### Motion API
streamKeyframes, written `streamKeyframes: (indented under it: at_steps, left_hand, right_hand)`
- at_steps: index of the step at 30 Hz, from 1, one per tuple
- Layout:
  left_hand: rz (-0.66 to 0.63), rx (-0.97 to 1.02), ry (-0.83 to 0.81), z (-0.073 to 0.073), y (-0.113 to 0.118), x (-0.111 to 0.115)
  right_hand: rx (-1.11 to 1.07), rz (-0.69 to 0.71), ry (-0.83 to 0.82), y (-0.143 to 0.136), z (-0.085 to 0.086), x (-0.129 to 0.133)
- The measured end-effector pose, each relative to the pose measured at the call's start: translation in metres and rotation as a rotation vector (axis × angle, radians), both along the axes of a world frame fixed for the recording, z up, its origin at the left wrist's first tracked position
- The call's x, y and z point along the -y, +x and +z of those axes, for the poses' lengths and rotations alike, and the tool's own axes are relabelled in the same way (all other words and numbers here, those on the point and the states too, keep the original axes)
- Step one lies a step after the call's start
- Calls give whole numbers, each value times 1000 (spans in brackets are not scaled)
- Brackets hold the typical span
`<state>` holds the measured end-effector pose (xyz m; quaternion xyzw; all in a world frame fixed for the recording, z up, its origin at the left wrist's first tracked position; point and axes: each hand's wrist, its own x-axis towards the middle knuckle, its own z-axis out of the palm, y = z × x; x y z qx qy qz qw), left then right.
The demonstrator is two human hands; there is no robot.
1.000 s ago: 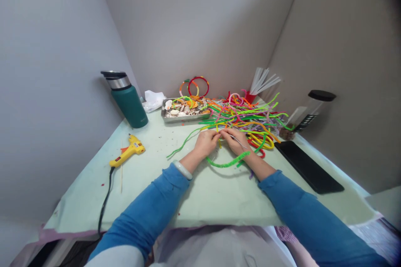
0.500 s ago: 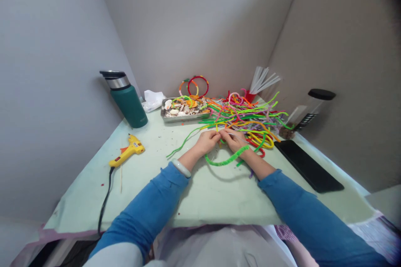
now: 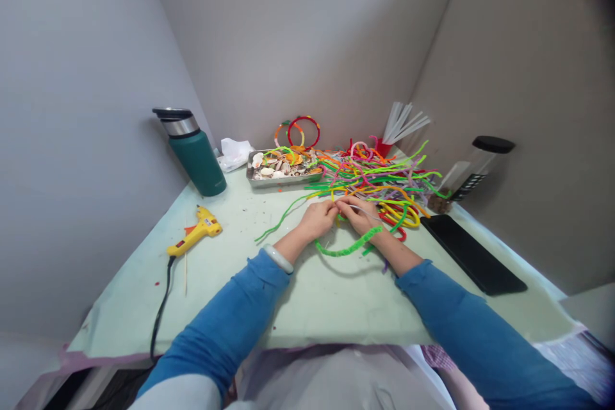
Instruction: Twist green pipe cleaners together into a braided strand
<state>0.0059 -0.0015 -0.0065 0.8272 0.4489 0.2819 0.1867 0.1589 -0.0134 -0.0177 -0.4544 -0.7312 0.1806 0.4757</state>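
My left hand (image 3: 318,220) and my right hand (image 3: 358,214) meet fingertip to fingertip over the table, both closed in a pinch. Between them they hold a curved green pipe cleaner (image 3: 346,250), whose fuzzy arc hangs below the hands toward me. A thin pale strand (image 3: 368,210) runs across the back of my right hand. Just beyond the fingers lies a heap of coloured pipe cleaners (image 3: 369,170). What exactly is between the fingertips is too small to make out.
A metal tray of shells (image 3: 283,184) is behind the hands, near two wrapped rings (image 3: 304,132). To the left are a yellow glue gun (image 3: 196,234) and a green bottle (image 3: 198,160). A black phone-like slab (image 3: 473,255) and a clear bottle (image 3: 475,170) are on the right.
The hands have hardly moved. The pale strand over my right hand sits slightly differently, and the green arc has shifted a little.
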Motion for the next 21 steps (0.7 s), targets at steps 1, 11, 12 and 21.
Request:
streamKeyframes:
  at_steps: [1, 11, 12, 21]
  left_hand:
    - [1, -8, -6, 0, 0, 0]
    - [-43, 22, -65, 1, -1, 0]
    - [-44, 16, -66, 1, -2, 1]
    - [-30, -26, 65, -2, 0, 4]
  right_hand:
    - [0, 2, -2, 0, 0, 0]
    - [-18, -35, 46, -1, 0, -1]
    - [-21, -40, 44, -1, -1, -2]
    - [-10, -37, 21, -1, 4, 1]
